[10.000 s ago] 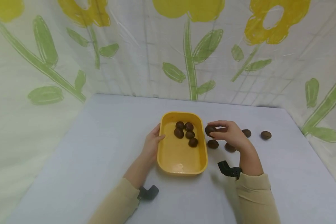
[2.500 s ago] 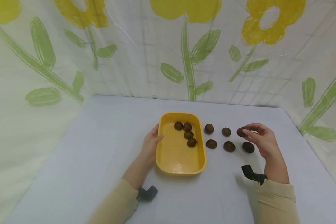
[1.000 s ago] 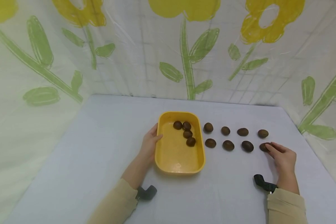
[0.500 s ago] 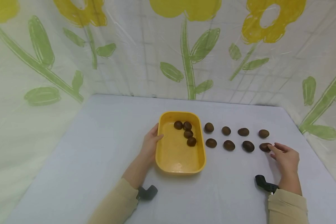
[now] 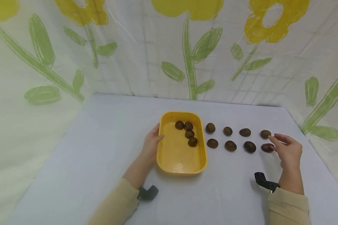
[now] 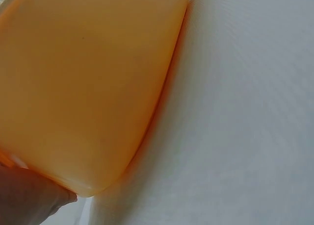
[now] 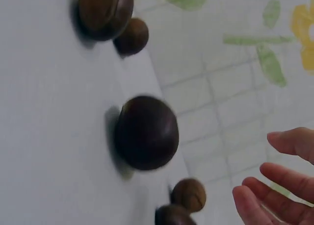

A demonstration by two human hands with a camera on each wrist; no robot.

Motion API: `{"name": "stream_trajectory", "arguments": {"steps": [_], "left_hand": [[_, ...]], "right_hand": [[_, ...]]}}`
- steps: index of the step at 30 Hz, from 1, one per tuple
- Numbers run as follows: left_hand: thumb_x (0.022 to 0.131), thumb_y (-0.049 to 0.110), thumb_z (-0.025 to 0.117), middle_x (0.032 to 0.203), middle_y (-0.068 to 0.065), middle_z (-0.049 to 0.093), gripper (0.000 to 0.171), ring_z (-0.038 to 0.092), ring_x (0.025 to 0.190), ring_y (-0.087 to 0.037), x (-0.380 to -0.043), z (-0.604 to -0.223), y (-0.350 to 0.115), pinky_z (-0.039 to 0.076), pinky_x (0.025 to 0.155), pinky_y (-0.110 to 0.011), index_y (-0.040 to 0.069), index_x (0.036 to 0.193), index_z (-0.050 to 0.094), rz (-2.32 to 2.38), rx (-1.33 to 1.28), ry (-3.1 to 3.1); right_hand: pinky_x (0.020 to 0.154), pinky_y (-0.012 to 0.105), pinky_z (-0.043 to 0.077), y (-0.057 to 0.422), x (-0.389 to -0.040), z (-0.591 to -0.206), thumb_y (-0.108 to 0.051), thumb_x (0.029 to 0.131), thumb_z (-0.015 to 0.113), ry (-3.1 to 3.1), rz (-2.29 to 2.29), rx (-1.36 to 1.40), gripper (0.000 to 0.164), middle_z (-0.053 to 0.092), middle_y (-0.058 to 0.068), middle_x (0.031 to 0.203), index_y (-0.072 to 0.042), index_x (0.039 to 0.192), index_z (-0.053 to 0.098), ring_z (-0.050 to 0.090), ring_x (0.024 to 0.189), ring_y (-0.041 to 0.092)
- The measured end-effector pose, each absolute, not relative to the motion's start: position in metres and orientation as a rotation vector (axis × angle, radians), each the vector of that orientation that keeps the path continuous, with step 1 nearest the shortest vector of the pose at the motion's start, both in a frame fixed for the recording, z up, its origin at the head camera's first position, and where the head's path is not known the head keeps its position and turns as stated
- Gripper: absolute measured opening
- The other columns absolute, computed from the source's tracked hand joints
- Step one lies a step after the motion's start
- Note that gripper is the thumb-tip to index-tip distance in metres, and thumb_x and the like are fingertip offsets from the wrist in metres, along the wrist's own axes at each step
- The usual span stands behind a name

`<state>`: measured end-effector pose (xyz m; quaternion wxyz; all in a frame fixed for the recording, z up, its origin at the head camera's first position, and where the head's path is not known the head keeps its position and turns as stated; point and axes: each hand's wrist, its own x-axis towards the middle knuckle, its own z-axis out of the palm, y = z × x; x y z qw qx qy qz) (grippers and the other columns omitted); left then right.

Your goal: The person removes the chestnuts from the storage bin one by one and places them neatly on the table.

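At the left side of a yellow plastic tray (image 5: pixel 169 156), my left hand (image 5: pixel 150 143) grips the wall, thumb over the rim. In the left wrist view the tray's outer wall (image 6: pixel 93 87) fills much of the picture, with part of the hand (image 6: pixel 29 195) below. Several dark brown chestnuts (image 5: pixel 189 134) lie inside toward the tray's far end. More chestnuts form two rows on the table right of it. My right hand (image 5: pixel 288 151) is over the rows' right end, fingers apart and holding nothing, beside the near-row end chestnut (image 5: pixel 267 147) and the far-row end chestnut (image 5: pixel 265 134).
A pale cloth-covered table (image 5: pixel 101 150) lies under everything. Behind it hangs a white curtain (image 5: pixel 129 62) printed with yellow flowers and green leaves. A dark camera mount (image 5: pixel 264 181) sits at the right wrist, and another camera mount (image 5: pixel 148 192) at the left.
Chestnuts from the tray and table now stand in two rows. My right hand let go of the near row's last chestnut, then rose slightly. The left hand stays on the tray.
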<state>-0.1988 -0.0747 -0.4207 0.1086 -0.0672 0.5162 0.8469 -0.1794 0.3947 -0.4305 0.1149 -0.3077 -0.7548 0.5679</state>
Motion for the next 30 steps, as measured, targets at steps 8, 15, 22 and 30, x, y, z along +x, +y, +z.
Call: {"name": "stream_trajectory", "arguments": {"steps": [8,15,22,30], "left_hand": [[0.092,-0.005,0.039,0.155,-0.002,0.024,0.059,0.023,0.142,-0.017,-0.198,-0.419,-0.076,0.022,0.117,-0.035,0.011,0.148,0.026,2.476,-0.231,1.496],[0.093,-0.005,0.038,0.154,-0.002,0.025,0.058,0.024,0.142,-0.018,-0.198,-0.417,-0.075,0.023,0.117,-0.036,0.012,0.147,0.026,2.478,-0.232,1.485],[0.093,-0.004,0.039,0.155,-0.001,0.025,0.058,0.023,0.142,-0.016,-0.198,-0.417,-0.075,0.022,0.117,-0.034,0.011,0.147,0.026,2.464,-0.247,1.513],[0.093,-0.005,0.039,0.155,-0.003,0.024,0.058,0.023,0.142,-0.018,-0.198,-0.418,-0.075,0.023,0.117,-0.035,0.01,0.147,0.025,2.473,-0.236,1.517]], "right_hand": [[0.06,0.01,0.053,0.344,-0.221,-0.427,-0.049,0.074,0.07,-2.425,1.547,-0.527,0.064,0.058,-0.014,0.106,-0.013,0.126,0.057,0.061,0.082,-0.005],[0.086,0.026,0.054,0.261,-0.212,-0.365,-0.035,0.085,0.066,-2.608,1.637,-0.326,0.061,0.051,0.017,0.133,-0.001,0.133,0.049,0.062,0.08,-0.007],[0.085,0.028,0.054,0.211,-0.225,-0.353,-0.028,0.085,0.066,-2.635,1.77,-0.173,0.054,0.053,0.019,0.131,0.0,0.129,0.052,0.061,0.081,-0.006],[0.088,0.036,0.054,0.146,-0.246,-0.353,-0.016,0.085,0.066,-2.805,1.802,0.139,0.045,0.056,0.02,0.129,0.002,0.126,0.055,0.061,0.108,0.029]]}}
